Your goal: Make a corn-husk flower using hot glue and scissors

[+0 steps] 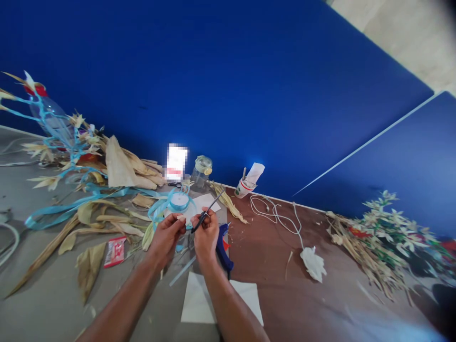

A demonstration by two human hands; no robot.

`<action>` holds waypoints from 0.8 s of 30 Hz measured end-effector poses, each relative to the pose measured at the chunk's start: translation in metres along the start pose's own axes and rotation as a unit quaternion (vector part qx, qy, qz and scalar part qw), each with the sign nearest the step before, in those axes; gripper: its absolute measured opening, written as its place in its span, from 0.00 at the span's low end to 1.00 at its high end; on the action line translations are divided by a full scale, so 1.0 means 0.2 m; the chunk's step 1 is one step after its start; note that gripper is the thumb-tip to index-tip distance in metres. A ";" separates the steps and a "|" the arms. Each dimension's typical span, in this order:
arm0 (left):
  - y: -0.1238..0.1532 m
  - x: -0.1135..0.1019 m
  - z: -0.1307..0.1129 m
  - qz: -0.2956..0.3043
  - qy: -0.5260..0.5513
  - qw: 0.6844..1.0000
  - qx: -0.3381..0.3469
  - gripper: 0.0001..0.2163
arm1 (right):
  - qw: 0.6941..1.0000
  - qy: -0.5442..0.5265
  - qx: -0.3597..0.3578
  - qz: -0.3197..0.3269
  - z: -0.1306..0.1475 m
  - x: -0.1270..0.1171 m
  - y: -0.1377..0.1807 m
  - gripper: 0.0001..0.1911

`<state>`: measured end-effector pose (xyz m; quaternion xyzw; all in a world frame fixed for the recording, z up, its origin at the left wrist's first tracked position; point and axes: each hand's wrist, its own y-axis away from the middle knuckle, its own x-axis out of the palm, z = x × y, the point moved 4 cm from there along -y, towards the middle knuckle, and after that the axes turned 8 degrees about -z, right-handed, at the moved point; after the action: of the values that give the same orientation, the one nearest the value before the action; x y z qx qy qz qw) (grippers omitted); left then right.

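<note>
My left hand (167, 237) is closed, pinching a small pale piece of corn husk (181, 218) between thumb and fingertips. Just beside it, my right hand (206, 237) is wrapped round dark scissors (204, 217), whose blades point up and to the right. Behind both hands lies a spool of light blue ribbon (178, 201), with loose ribbon around it. A blue glue gun (223, 248) rests by my right wrist. Under my right forearm is a sheet of white paper (195, 299), partly hidden. A translucent glue stick (182, 271) lies between my forearms.
Dried corn husks (121, 164) and a blue-stemmed husk flower arrangement (73, 152) crowd the left. A glass jar (202, 172), a paper cup (244, 187) and a white cable (276, 211) stand or lie along the blue partition (228, 85). White flowers (395, 223) lie at right.
</note>
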<state>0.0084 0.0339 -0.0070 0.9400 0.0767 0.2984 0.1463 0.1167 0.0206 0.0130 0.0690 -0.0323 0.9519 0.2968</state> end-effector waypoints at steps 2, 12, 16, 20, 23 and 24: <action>0.00 0.00 -0.01 0.003 0.003 1.000 0.000 0.13 | 1.000 -0.007 -0.002 0.009 0.00 0.00 0.00 0.20; 0.00 0.01 -0.05 0.032 -0.134 0.989 0.055 0.13 | 0.998 -0.004 -0.011 0.067 0.03 -0.01 -0.04 0.21; 0.02 0.02 -0.04 0.031 -0.102 0.994 0.026 0.14 | 0.999 0.006 -0.026 0.041 0.03 -0.01 -0.04 0.20; 0.03 0.05 -0.02 0.038 -0.060 0.997 0.012 0.14 | 0.999 0.016 -0.038 0.000 0.01 -0.01 -0.02 0.20; 0.04 0.05 -0.02 0.033 -0.031 0.999 0.000 0.14 | 0.999 0.011 -0.037 0.001 0.00 -0.01 -0.01 0.20; 0.04 0.05 -0.01 0.032 -0.021 0.999 -0.006 0.13 | 0.999 0.005 -0.036 0.010 0.00 0.00 0.00 0.20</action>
<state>0.0148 0.0288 0.0031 0.9473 0.0414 0.2835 0.1434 0.1171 0.0204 0.0133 0.0534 -0.0658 0.9534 0.2896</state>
